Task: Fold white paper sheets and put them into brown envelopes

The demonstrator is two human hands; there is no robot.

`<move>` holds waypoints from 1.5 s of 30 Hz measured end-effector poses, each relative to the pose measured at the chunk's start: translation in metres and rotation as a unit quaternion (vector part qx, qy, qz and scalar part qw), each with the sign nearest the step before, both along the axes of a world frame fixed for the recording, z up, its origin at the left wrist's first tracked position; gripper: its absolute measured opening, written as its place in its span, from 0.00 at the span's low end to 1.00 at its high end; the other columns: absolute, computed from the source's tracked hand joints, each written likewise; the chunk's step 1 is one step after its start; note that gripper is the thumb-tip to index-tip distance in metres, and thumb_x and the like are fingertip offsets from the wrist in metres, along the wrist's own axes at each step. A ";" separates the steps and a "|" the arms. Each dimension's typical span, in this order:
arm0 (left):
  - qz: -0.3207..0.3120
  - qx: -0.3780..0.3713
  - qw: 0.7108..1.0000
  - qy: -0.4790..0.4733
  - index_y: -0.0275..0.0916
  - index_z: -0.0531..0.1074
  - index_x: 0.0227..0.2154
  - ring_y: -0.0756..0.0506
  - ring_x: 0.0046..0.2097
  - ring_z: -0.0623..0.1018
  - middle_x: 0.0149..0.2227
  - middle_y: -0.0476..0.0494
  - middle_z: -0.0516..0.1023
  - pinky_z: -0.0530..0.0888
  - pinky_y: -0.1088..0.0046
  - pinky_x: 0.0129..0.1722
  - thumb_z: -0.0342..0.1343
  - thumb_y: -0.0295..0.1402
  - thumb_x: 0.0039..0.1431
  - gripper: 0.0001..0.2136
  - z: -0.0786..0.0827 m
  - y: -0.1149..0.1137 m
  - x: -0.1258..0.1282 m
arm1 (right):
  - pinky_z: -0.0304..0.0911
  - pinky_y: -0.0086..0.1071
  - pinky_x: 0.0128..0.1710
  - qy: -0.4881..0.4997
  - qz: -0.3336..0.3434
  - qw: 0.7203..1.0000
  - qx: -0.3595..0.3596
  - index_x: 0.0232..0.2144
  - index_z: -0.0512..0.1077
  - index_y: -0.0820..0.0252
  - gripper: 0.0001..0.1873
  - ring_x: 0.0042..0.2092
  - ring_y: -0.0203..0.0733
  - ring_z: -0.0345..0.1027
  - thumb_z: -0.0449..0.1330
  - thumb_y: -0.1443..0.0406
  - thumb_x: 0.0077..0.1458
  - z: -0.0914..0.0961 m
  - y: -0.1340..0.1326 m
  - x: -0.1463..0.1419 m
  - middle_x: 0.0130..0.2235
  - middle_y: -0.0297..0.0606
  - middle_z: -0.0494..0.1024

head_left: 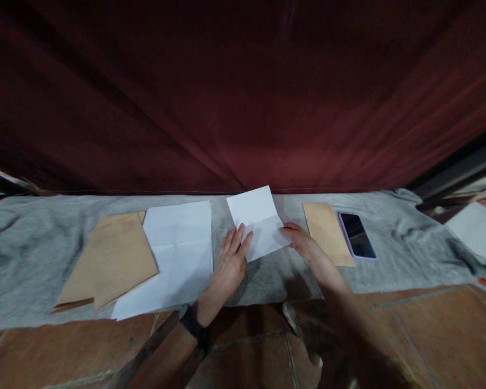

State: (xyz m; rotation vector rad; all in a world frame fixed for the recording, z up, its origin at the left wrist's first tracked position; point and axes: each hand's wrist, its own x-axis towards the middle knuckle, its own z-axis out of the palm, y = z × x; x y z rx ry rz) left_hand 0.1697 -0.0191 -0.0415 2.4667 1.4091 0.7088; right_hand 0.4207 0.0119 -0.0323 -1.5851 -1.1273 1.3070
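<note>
A white sheet of paper (257, 210) with a crease across it lies tilted on the grey cloth in front of me. My left hand (230, 262), a dark band on its wrist, rests its outstretched fingers on the lower left edge of the sheet. At the lower right edge, my right hand (302, 240) pinches the paper, its thumb side toward me. Just right of that hand is a single brown envelope (328, 232). Left of my left hand lies a stack of white sheets (182, 243) with fold lines, partly under several brown envelopes (123, 254).
A phone (357, 236) with a light purple case lies beside the single envelope. The grey cloth (405, 237) covers a long narrow surface. Behind it hangs a dark red curtain (243, 108). Reddish floor tiles (441, 329) run along the near side. Another white object (478, 229) is at the far right.
</note>
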 end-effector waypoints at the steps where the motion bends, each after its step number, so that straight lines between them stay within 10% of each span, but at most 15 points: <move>1: -0.011 -0.010 1.000 0.020 0.43 0.58 0.68 0.38 0.74 0.51 0.74 0.42 0.52 0.57 0.49 0.71 0.46 0.15 0.56 0.37 -0.003 0.000 0.001 | 0.73 0.38 0.37 0.008 -0.004 1.000 -0.002 0.43 0.72 0.51 0.21 0.45 0.51 0.77 0.59 0.47 0.51 -0.002 -0.002 0.000 0.44 0.42 0.81; 14: -0.107 -0.154 0.981 0.046 0.46 0.68 0.63 0.44 0.68 0.66 0.67 0.45 0.69 0.62 0.59 0.69 0.50 0.21 0.61 0.28 0.000 0.007 -0.010 | 0.72 0.37 0.36 -0.097 0.091 0.991 -0.024 0.38 0.77 0.56 0.13 0.37 0.46 0.75 0.57 0.58 0.55 -0.013 0.000 0.029 0.35 0.39 0.80; 22: -0.069 -0.247 0.962 -0.089 0.44 0.79 0.50 0.41 0.52 0.81 0.51 0.45 0.83 0.75 0.64 0.55 0.47 0.43 0.70 0.18 0.016 0.012 -0.017 | 0.55 0.45 0.67 -0.134 0.274 0.947 0.104 0.47 0.81 0.53 0.21 0.66 0.50 0.60 0.66 0.63 0.49 0.004 -0.010 0.036 0.64 0.40 0.71; 29: 0.090 -0.281 0.949 -0.111 0.38 0.80 0.32 0.42 0.35 0.80 0.31 0.45 0.82 0.71 0.71 0.34 0.54 0.45 0.63 0.17 0.005 0.022 -0.014 | 0.70 0.37 0.45 -0.119 0.230 0.966 0.015 0.35 0.81 0.59 0.16 0.43 0.47 0.74 0.61 0.54 0.56 0.004 -0.009 0.028 0.38 0.37 0.83; 45: 0.191 -0.243 0.947 -0.084 0.39 0.76 0.29 0.47 0.31 0.75 0.28 0.47 0.79 0.64 0.73 0.32 0.54 0.36 0.64 0.11 0.005 0.042 0.007 | 0.60 0.31 0.37 -0.337 0.177 0.925 0.011 0.24 0.76 0.59 0.20 0.36 0.42 0.72 0.53 0.58 0.64 -0.001 0.004 0.010 0.31 0.38 0.80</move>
